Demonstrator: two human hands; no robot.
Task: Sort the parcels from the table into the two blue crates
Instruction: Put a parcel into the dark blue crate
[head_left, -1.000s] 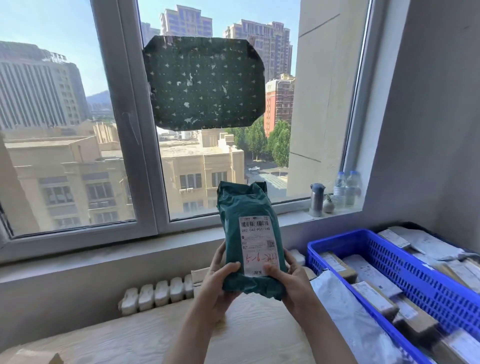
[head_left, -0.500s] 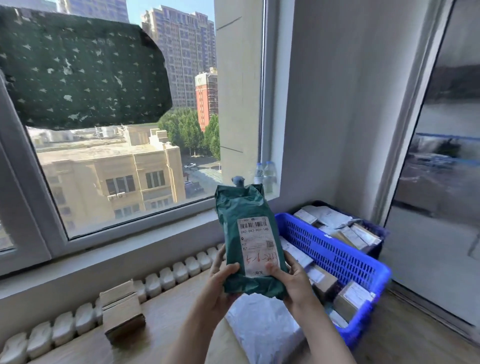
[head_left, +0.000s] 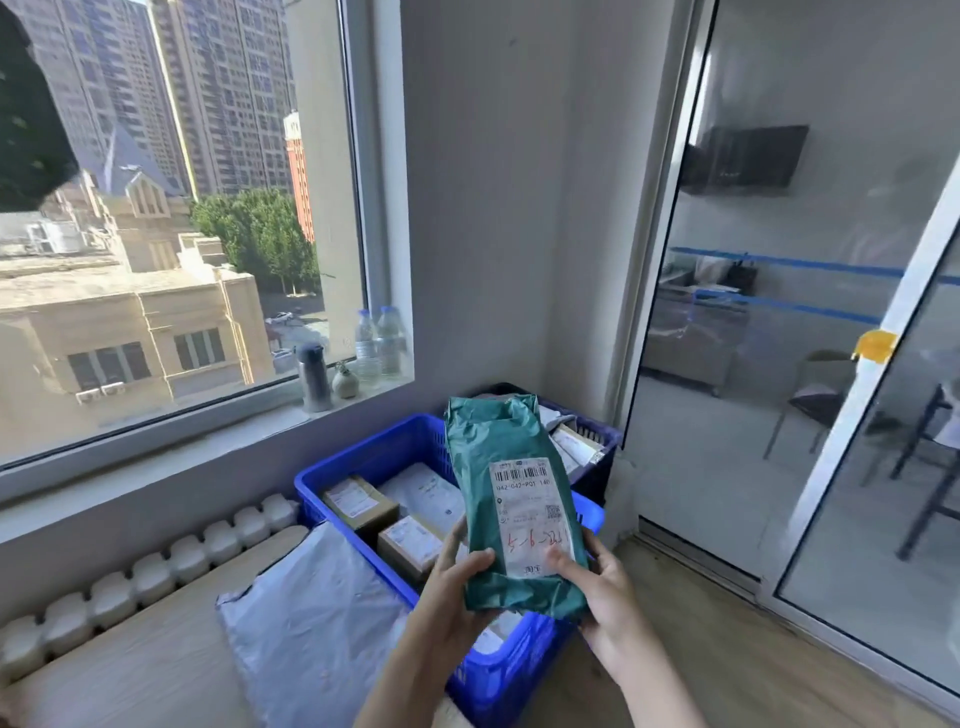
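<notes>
A green plastic parcel (head_left: 504, 499) with a white shipping label stands upright in both my hands, above the near blue crate (head_left: 374, 457). My left hand (head_left: 457, 577) grips its lower left edge, thumb across the front. My right hand (head_left: 602, 587) grips its lower right edge, thumb on the label. The near crate holds several cardboard boxes and white mailers. Behind it a second, darker blue crate (head_left: 602, 441) also holds parcels and is partly hidden by the green parcel. A grey-white mailer (head_left: 311, 618) lies on the wooden table (head_left: 130, 675), its edge against the near crate.
The windowsill carries a metal flask (head_left: 314, 376), a small jar and two water bottles (head_left: 379, 343). A white radiator (head_left: 156, 566) runs behind the table. A glass sliding door (head_left: 810, 364) stands to the right, with wooden floor (head_left: 727, 639) beside the crates.
The view has swung to the right from the window towards the crates and the glass door. Both hands have carried the green parcel over the near crate, gripped as before.
</notes>
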